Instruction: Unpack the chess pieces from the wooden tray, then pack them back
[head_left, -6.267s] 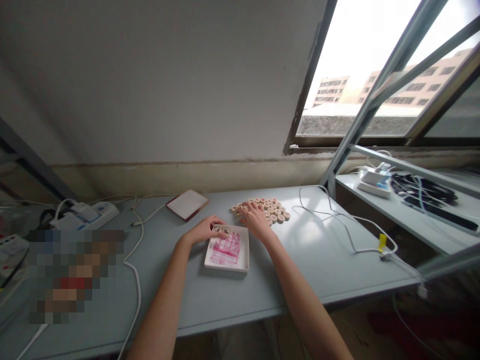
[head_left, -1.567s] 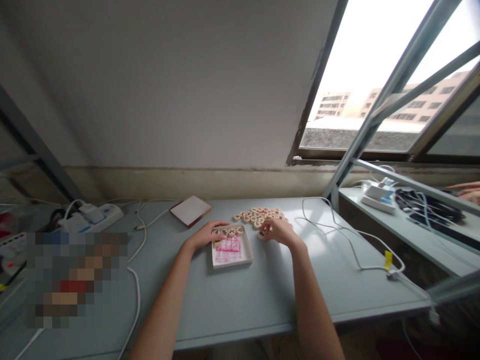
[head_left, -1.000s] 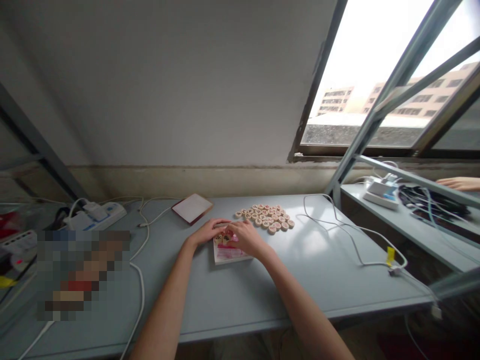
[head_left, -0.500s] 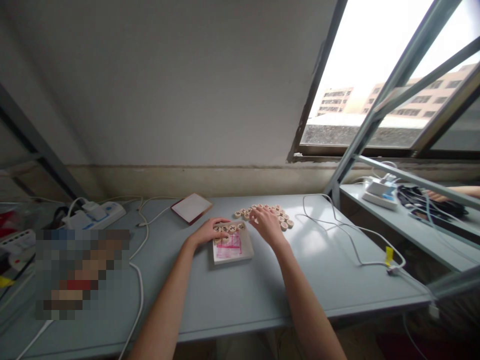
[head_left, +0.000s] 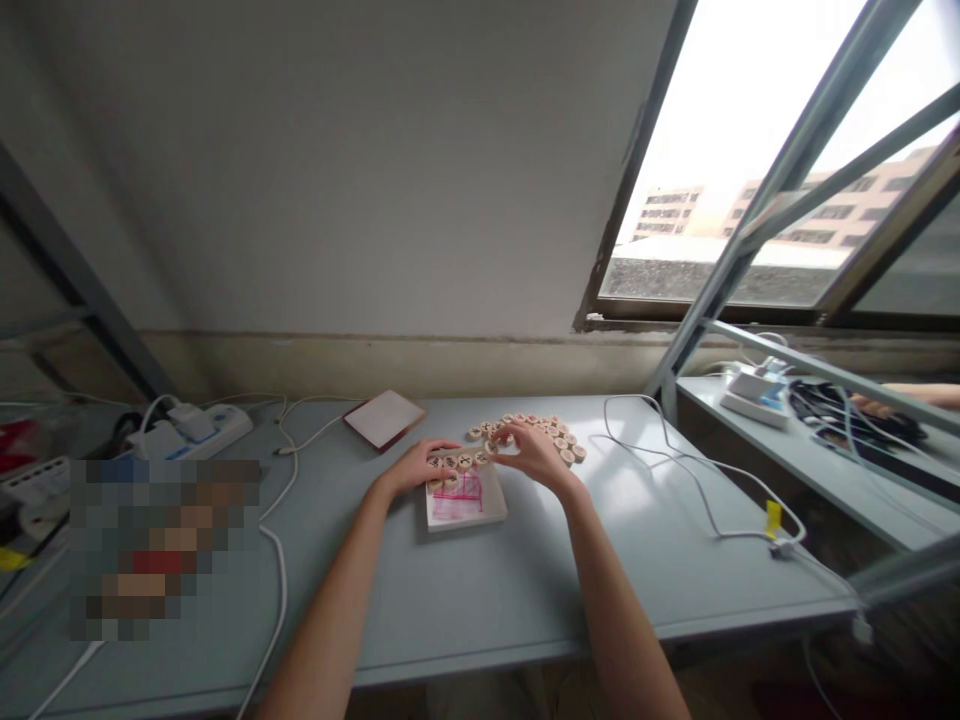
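Observation:
A shallow white box (head_left: 487, 517) with pink lines on its floor lies on the desk. Several round xiangqi pieces (head_left: 465, 460) with dark characters form a row along its far side, and a few more sit below them at the left. My left hand (head_left: 411, 468) grips the box's far left corner, its fingers along the back edge. At the far right corner, my right hand (head_left: 536, 455) has thumb and fingers closed around a xiangqi piece (head_left: 491, 447). Beyond that hand is a heap of loose pieces (head_left: 559, 435), partly covered by it.
A lid (head_left: 384, 418) rests near the wall at the left. White cables (head_left: 697, 480) curve over the right side of the desk, and another cable (head_left: 279, 570) runs down the left. Power strips (head_left: 217, 428) stand at the far left. Another person's hand (head_left: 881, 400) shows at the right desk.
My right hand has come from over the heap to the box's far right corner with a piece between its fingers. My left hand has stayed at the box, its thumb drawn back slightly.

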